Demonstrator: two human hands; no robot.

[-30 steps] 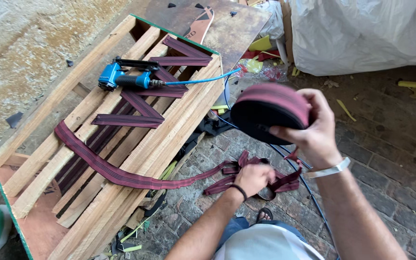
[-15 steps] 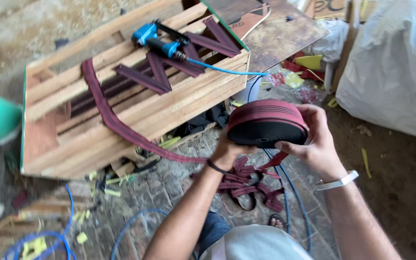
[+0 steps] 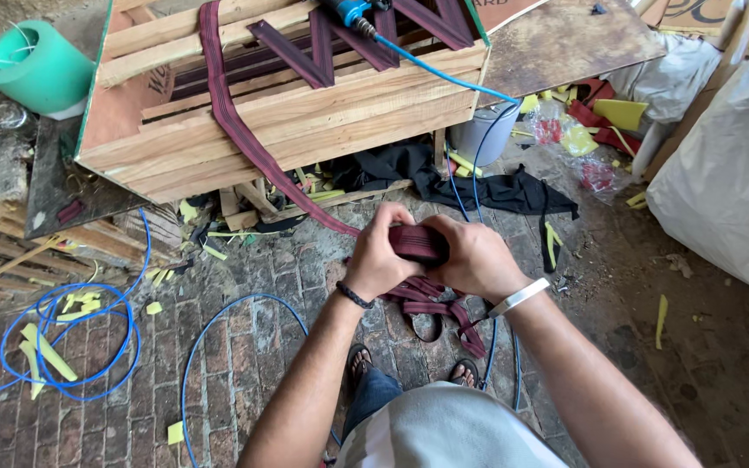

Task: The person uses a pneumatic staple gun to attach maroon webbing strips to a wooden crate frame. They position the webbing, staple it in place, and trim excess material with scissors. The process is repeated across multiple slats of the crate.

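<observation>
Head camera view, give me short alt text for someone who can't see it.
Both hands, left hand and right hand, grip a roll of maroon webbing above a brick floor. A strap of the webbing runs up from it over a wooden frame, where a blue power tool lies. Blue hose coils at left.

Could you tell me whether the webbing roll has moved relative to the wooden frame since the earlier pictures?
Yes. The webbing roll now sits lower and farther from the wooden frame.
</observation>
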